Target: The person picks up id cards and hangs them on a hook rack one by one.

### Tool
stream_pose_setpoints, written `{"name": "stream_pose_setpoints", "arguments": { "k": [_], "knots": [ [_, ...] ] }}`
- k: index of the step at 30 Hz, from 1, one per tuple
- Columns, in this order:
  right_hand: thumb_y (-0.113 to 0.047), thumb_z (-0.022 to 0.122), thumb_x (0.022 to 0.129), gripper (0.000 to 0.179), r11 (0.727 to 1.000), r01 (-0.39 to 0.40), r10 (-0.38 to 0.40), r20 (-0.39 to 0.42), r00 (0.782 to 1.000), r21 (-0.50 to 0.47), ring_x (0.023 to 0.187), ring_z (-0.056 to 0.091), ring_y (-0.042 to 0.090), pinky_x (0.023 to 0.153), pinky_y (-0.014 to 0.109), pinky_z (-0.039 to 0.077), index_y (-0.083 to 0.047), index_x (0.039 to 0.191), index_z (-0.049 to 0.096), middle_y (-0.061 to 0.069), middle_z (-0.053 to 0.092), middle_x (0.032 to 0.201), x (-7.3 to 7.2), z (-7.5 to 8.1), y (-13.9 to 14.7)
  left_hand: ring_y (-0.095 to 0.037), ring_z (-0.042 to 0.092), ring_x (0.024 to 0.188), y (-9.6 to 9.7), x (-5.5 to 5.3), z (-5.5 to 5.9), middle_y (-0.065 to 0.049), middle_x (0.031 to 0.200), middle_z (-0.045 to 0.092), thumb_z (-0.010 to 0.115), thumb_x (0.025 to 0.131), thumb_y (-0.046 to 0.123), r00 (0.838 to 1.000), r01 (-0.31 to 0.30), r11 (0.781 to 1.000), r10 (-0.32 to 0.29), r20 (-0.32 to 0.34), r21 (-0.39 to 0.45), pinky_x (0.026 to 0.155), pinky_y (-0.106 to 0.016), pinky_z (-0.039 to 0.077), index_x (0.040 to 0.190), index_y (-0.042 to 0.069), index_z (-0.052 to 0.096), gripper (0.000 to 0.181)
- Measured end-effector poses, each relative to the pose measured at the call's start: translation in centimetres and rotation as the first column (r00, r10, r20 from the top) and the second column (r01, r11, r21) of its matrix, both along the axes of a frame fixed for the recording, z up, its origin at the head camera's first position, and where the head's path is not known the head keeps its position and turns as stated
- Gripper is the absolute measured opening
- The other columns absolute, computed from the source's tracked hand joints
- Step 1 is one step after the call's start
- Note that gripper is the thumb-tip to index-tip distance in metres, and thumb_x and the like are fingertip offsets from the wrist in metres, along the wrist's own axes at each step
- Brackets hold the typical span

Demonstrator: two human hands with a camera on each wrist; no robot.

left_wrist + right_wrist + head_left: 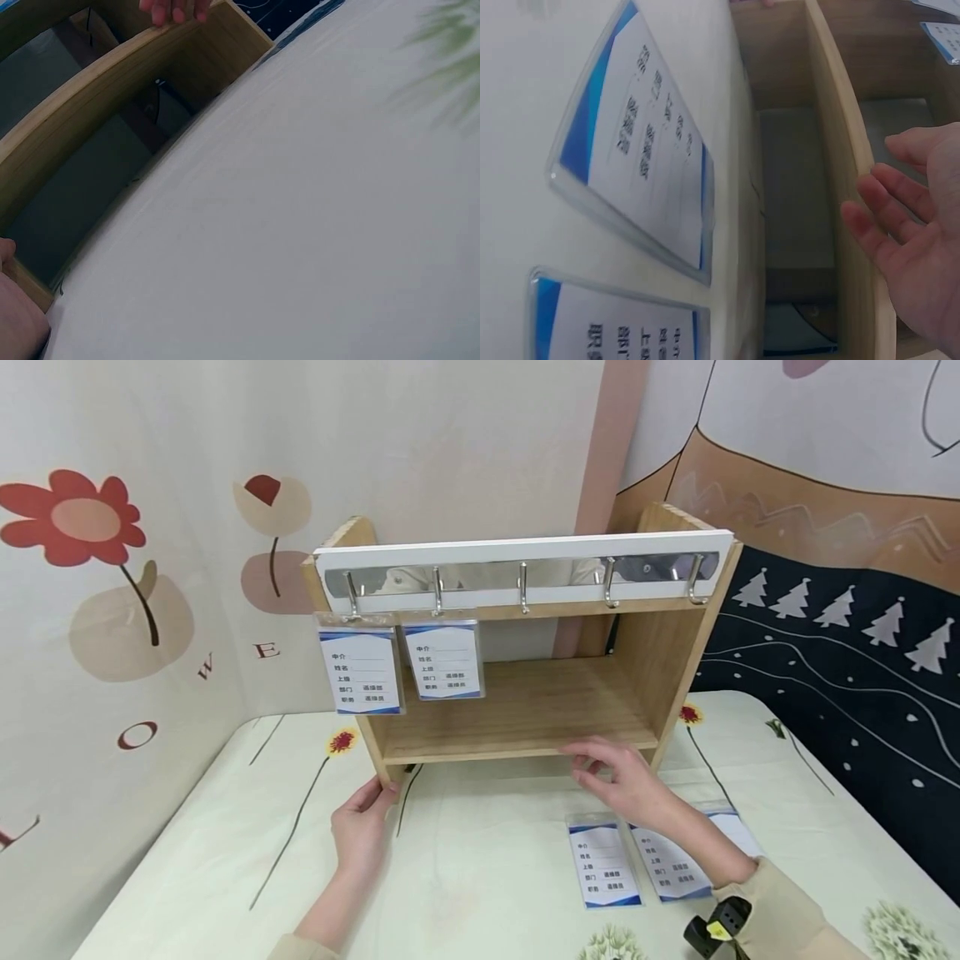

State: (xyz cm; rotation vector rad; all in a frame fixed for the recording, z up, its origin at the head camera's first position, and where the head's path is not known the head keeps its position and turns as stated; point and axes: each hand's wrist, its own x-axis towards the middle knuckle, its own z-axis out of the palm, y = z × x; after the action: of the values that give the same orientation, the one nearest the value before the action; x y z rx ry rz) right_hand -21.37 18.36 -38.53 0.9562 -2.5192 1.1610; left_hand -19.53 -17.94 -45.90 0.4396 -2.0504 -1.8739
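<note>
A wooden shelf [517, 706] stands on the bed-like surface, with a white hook rail [525, 543] across its top front. Two badge holders [362, 672] hang from the rail's two leftmost hooks. My left hand [362, 827] grips the foot of the shelf's left side panel, thumb on the front edge; the left wrist view shows only part of that hand. At the front edge of the shelf board, toward its right end, is my right hand [618, 777]. In the right wrist view its fingers [889, 206] are relaxed and slightly bent, fingertips right at the board edge.
Two more badge holders [603, 864] lie on the pale flowered cloth [480, 877], right of centre, one partly hidden under my right forearm. A small black device [717, 927] is strapped at my right sleeve. Printed curtains [480, 460] close off the back and sides.
</note>
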Motion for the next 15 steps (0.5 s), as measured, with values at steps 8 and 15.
{"name": "stream_pose_setpoints", "arguments": {
  "k": [8,15],
  "knots": [
    [0.006,0.067,0.095,0.034,1.0,-0.013,0.013,0.032,0.999,0.024,0.094,0.065,0.016,0.079,0.031,0.058,-0.006,0.126,0.071,0.005,0.072,0.114,-0.11,-0.53,0.58,0.008,0.064,0.09,-0.07,0.02,-0.06,-0.025,0.13,0.063,0.07,0.098,0.016,1.0,0.001,1.0,-0.001,-0.002,0.01,0.08,-0.007,0.048,0.135,-0.003,0.064,0.042],
    [0.003,0.068,0.095,0.039,1.0,0.013,-0.015,0.082,0.996,0.026,0.103,0.064,0.023,0.082,0.03,0.056,-0.005,0.134,0.066,0.01,0.068,0.129,0.13,-0.92,0.74,0.009,0.064,0.089,-0.17,-0.04,-0.23,-0.025,0.131,0.063,0.07,0.098,0.016,1.0,0.007,1.0,-0.007,-0.005,0.019,0.08,-0.007,0.049,0.136,-0.003,0.063,0.042]
  ]
}}
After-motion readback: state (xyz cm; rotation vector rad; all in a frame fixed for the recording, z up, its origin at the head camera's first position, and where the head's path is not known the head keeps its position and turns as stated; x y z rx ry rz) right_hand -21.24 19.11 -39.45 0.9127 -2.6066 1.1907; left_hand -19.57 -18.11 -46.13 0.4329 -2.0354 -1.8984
